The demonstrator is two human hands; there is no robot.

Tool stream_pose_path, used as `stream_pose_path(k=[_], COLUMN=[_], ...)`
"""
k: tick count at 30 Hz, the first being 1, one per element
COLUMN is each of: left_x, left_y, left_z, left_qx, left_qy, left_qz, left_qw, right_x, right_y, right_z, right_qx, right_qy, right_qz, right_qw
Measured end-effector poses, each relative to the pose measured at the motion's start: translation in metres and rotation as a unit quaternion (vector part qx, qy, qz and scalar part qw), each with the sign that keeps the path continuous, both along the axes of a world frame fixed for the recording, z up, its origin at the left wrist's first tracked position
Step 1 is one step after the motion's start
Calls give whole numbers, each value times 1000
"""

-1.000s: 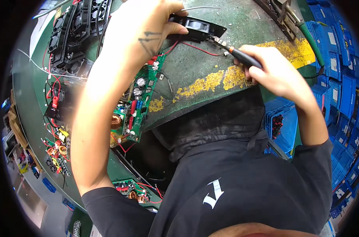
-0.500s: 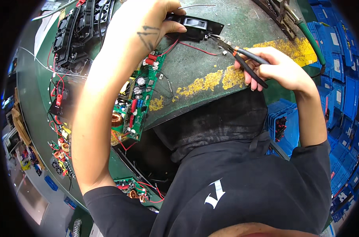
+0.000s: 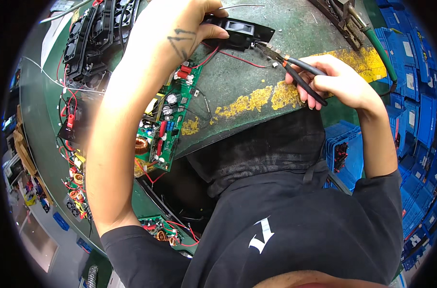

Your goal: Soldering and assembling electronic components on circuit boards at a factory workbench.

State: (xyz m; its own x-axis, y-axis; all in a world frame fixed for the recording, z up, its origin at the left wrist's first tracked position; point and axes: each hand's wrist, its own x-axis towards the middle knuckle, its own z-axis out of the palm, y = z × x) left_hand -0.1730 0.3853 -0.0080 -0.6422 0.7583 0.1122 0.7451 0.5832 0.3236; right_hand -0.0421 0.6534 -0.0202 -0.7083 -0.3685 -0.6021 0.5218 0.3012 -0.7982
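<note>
My left hand [image 3: 192, 26] grips a black panel [image 3: 264, 33] by its left end, above the bench. A rectangular rocker-like part [image 3: 239, 28] is set in the panel, and a thin silver wire [image 3: 242, 6] sticks out past my fingers. My right hand [image 3: 336, 79] is closed round the dark handles of a pair of pliers [image 3: 302, 67]. The plier tips meet a small metal terminal at the panel's lower edge; whether they clamp it I cannot tell. A red wire [image 3: 245, 60] runs below the panel. Beside my left forearm lies a green circuit board [image 3: 173, 129] with coils and capacitors.
Several black fan panels [image 3: 77, 43] stand at the far left. More wired boards [image 3: 77, 187] lie along the left. A soldering iron with a green grip [image 3: 379, 48] rests by a metal stand [image 3: 338, 21] at the far right. Blue bins [image 3: 345, 139] line the right side.
The panel and the plier tips have shifted very slightly to the right. Both hands keep their holds.
</note>
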Motion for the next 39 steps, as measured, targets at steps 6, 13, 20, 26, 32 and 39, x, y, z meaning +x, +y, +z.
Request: stream_pose_path(k=[6,13,20,26,32,39], left_x=[-1,-7,-4,-4,-5,-6], left_y=[-4,-4,-4,-4,-4,-4], left_z=[2,-4,-1,0,-1,-2], left_qx=[0,22,11,13,-5,17], left_qy=[-3,14,0,5,2,14], left_qz=[-3,-29,-19,-18,-14,-28], left_qw=[1000,999,1000,1000,1000,999], right_x=[-2,-3,-2,-3,-3,-6], right_y=[-5,-2,1,5,5,6], right_z=[3,8,8,3,0,-3], right_qx=[40,21,4,-9,-16,-16], right_qy=[-17,-2,-18,-26,-27,-4], right_qz=[38,-3,-1,9,-9,2], right_qw=[998,1000,1000,1000,999,1000])
